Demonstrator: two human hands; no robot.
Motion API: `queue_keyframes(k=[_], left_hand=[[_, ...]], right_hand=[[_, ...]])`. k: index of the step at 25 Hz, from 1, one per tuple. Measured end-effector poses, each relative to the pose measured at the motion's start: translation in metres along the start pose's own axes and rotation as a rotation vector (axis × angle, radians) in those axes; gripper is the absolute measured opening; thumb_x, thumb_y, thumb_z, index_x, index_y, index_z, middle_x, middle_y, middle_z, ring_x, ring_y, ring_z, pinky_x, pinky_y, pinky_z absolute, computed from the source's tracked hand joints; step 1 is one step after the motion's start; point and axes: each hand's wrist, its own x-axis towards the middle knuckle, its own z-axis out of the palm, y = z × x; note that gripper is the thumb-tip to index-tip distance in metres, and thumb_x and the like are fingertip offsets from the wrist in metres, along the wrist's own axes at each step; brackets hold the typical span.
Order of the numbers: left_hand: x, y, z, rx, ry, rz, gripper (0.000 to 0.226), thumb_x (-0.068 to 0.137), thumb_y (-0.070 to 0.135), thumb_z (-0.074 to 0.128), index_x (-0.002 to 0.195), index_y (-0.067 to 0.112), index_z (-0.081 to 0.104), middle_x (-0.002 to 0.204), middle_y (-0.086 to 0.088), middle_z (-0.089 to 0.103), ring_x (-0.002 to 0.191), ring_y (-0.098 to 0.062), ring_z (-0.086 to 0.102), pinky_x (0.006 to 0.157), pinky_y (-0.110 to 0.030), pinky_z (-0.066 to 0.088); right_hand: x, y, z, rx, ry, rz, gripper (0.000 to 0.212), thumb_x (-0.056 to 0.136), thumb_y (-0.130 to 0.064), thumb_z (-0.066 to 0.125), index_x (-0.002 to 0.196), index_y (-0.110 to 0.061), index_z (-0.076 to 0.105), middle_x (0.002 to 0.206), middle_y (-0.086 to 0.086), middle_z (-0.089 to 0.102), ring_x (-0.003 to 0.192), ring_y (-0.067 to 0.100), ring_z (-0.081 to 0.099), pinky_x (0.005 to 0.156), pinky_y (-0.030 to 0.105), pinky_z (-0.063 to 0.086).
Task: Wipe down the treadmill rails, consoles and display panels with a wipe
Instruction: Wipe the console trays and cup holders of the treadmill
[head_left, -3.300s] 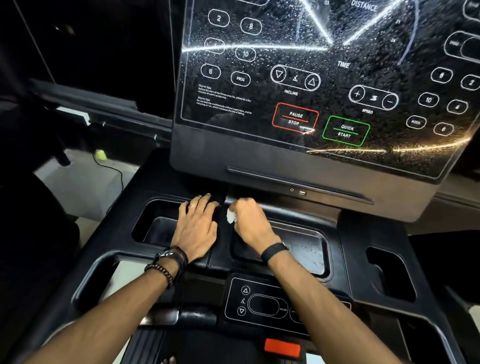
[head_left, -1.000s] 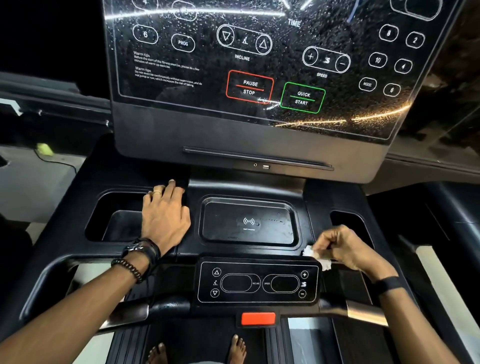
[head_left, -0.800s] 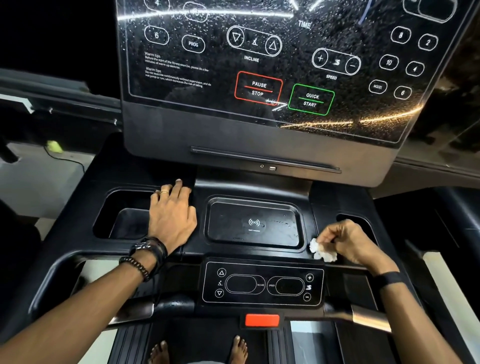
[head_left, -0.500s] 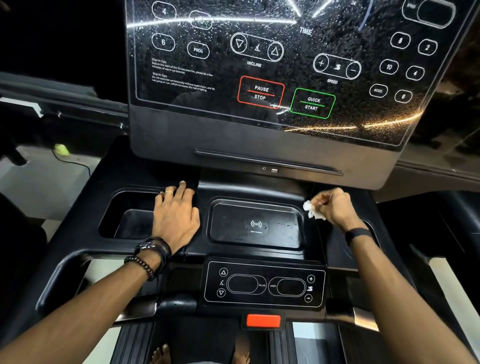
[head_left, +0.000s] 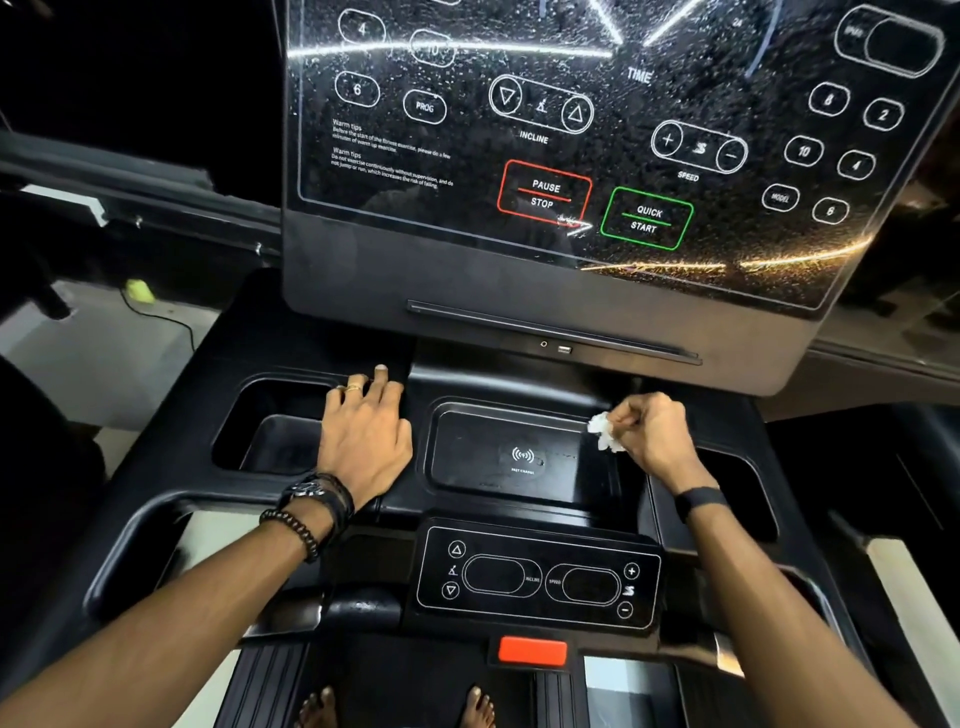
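One small wipe (head_left: 602, 432) pinched in my right hand (head_left: 652, 436); left hand (head_left: 366, 441) flat. Probably drying; droplets on display panel (head_left: 597, 130) may streak.

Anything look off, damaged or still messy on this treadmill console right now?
No damage shows. The display panel is speckled all over with fine droplets or specks, so it looks unwiped. The right hand pinches a crumpled wipe at the charging pad's right edge; the left hand rests flat beside the pad.
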Motion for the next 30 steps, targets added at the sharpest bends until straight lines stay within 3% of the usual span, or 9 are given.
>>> queue_keyframes(k=[3,7,10,14,18,21,25,28,30], left_hand=[[0.0,0.0,0.0,0.029,-0.011,-0.002,0.059,0.078,0.033,0.028,0.111,0.005,0.067,0.133,-0.018,0.063,0.109,-0.039,0.058,0.084,-0.049,0.045],[-0.001,0.001,-0.001,0.052,-0.022,0.003,0.06,0.079,0.033,0.026,0.113,0.005,0.067,0.135,-0.018,0.062,0.11,-0.038,0.058,0.085,-0.048,0.044],[-0.001,0.001,-0.002,0.049,-0.022,-0.003,0.058,0.079,0.032,0.027,0.111,0.005,0.067,0.134,-0.018,0.063,0.11,-0.038,0.058,0.084,-0.048,0.045],[-0.002,0.0,-0.002,0.045,-0.016,-0.013,0.058,0.079,0.032,0.028,0.112,0.006,0.068,0.134,-0.016,0.063,0.11,-0.037,0.058,0.085,-0.047,0.045],[-0.002,-0.001,-0.002,0.03,-0.015,-0.017,0.059,0.079,0.032,0.027,0.112,0.007,0.068,0.135,-0.015,0.063,0.111,-0.036,0.058,0.085,-0.047,0.045],[-0.002,-0.001,-0.001,0.004,-0.01,-0.011,0.058,0.078,0.032,0.029,0.111,0.006,0.068,0.134,-0.016,0.063,0.111,-0.037,0.058,0.086,-0.048,0.045],[-0.001,-0.003,-0.001,-0.011,-0.001,-0.013,0.057,0.078,0.031,0.029,0.11,0.007,0.069,0.134,-0.016,0.063,0.111,-0.037,0.058,0.087,-0.049,0.046],[-0.001,-0.002,0.0,-0.012,-0.008,-0.005,0.059,0.078,0.032,0.028,0.112,0.005,0.068,0.135,-0.017,0.063,0.112,-0.039,0.058,0.087,-0.049,0.046],[-0.001,-0.002,0.001,-0.002,-0.001,-0.005,0.059,0.079,0.032,0.028,0.113,0.005,0.068,0.136,-0.017,0.062,0.113,-0.039,0.058,0.088,-0.049,0.045]], right_hand=[[0.002,-0.035,0.022,-0.014,-0.046,-0.086,0.035,0.069,0.011,0.061,0.063,-0.023,0.061,0.061,-0.002,0.062,0.062,0.014,0.06,0.068,0.032,0.056],[-0.001,-0.09,0.055,-0.114,-0.193,-0.169,0.026,0.078,0.0,0.063,0.074,-0.025,0.059,0.084,0.011,0.066,0.078,0.023,0.055,0.074,0.032,0.048],[-0.006,-0.134,0.084,0.026,-0.242,-0.249,0.026,0.063,0.003,0.049,0.059,-0.021,0.056,0.068,0.01,0.065,0.067,0.018,0.049,0.063,0.031,0.041],[-0.019,-0.167,0.094,0.055,-0.317,-0.263,0.024,0.072,0.006,0.051,0.06,-0.015,0.054,0.066,0.01,0.055,0.066,0.021,0.047,0.063,0.036,0.045],[-0.049,-0.162,0.071,0.02,-0.563,-0.332,0.021,0.078,0.012,0.056,0.08,-0.003,0.071,0.075,0.01,0.063,0.068,0.011,0.054,0.066,0.023,0.042],[-0.069,-0.148,0.053,0.036,-0.605,-0.313,0.034,0.074,0.012,0.054,0.065,-0.017,0.069,0.062,-0.008,0.06,0.054,-0.005,0.054,0.051,0.011,0.038],[-0.063,-0.092,0.016,-0.255,-0.465,-0.219,0.028,0.075,-0.006,0.063,0.056,-0.025,0.059,0.065,-0.012,0.056,0.075,0.008,0.055,0.071,0.025,0.047],[-0.064,-0.045,-0.021,-0.328,-0.42,-0.046,0.03,0.073,-0.002,0.063,0.055,-0.026,0.06,0.063,-0.008,0.063,0.07,0.014,0.063,0.072,0.031,0.053],[-0.066,-0.03,-0.028,-0.279,-0.401,0.001,0.041,0.07,0.003,0.06,0.056,-0.035,0.064,0.061,-0.007,0.068,0.065,0.015,0.069,0.07,0.034,0.058]])
